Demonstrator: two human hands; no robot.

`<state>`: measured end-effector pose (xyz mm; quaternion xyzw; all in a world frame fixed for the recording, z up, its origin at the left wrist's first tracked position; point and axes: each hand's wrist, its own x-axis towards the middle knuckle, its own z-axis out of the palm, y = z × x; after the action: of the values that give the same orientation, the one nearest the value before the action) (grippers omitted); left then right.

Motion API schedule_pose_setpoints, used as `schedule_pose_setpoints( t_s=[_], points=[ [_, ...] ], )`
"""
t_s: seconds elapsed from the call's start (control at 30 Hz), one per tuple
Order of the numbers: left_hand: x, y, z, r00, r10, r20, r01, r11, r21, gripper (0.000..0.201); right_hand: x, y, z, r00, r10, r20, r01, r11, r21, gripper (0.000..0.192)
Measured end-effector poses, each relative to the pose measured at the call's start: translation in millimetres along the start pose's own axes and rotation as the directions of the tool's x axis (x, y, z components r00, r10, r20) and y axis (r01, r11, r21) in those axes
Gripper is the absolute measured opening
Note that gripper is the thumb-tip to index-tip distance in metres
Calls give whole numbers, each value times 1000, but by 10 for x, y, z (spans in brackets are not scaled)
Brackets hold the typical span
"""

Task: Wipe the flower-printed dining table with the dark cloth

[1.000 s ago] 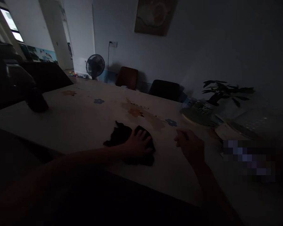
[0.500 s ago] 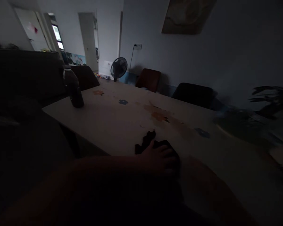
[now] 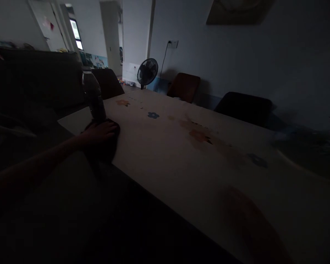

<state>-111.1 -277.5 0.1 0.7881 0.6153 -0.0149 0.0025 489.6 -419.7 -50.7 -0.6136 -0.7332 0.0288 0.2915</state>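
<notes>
The room is very dim. My left hand (image 3: 100,132) lies flat, fingers spread, on a dark cloth (image 3: 106,148) at the near left edge of the pale table (image 3: 181,157) with flower prints. A dark plastic bottle (image 3: 95,98) stands upright just behind that hand, close to the fingers. My right hand (image 3: 250,227) is a dark blurred shape low at the right, resting on or just above the table; I cannot make out its fingers.
Two chairs (image 3: 243,106) stand along the table's far side against the wall, and another chair (image 3: 107,82) sits at the left end. A standing fan (image 3: 147,71) is on the floor beyond. Blurred dark items (image 3: 305,143) lie at the far right.
My left hand has slid the dark cloth leftward along the table's near edge, up to the bottle. The view has turned left, and my right hand has dropped low and blurred.
</notes>
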Motion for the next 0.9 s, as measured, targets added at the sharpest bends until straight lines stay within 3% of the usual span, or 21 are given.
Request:
schedule_pose_setpoints(
  t_s=[0.13,0.27,0.4,0.57,0.67,0.73,0.83,0.9],
  points=[
    [30,-77,18,1000,-26,-7,26,1000,-4,51,-10,-121,-176,999,39,22,-40,999,19,53],
    [30,235,91,998,-52,-18,52,998,28,47,-45,-343,-248,997,56,-53,-55,998,19,51],
    [103,980,128,992,-91,-83,87,995,-51,52,-69,-661,-169,995,-73,-68,74,997,20,47],
    [241,2364,4,997,56,-61,-68,973,-221,58,-27,-1051,14,957,-284,-63,288,955,71,49],
    [234,3104,-159,987,160,0,-138,854,-501,63,-6,-1166,59,949,-313,-33,315,946,78,59],
    [168,3398,-295,980,198,-25,-157,688,-708,64,-22,-1178,64,960,-280,4,279,959,53,67],
    [34,3426,-478,981,85,-176,-196,450,-872,62,-50,-1152,56,974,-215,76,216,976,-2,77],
    [-32,3194,-535,956,-69,-287,-232,424,-875,58,-13,-1145,54,968,-185,170,192,981,-27,85]
  ],
)
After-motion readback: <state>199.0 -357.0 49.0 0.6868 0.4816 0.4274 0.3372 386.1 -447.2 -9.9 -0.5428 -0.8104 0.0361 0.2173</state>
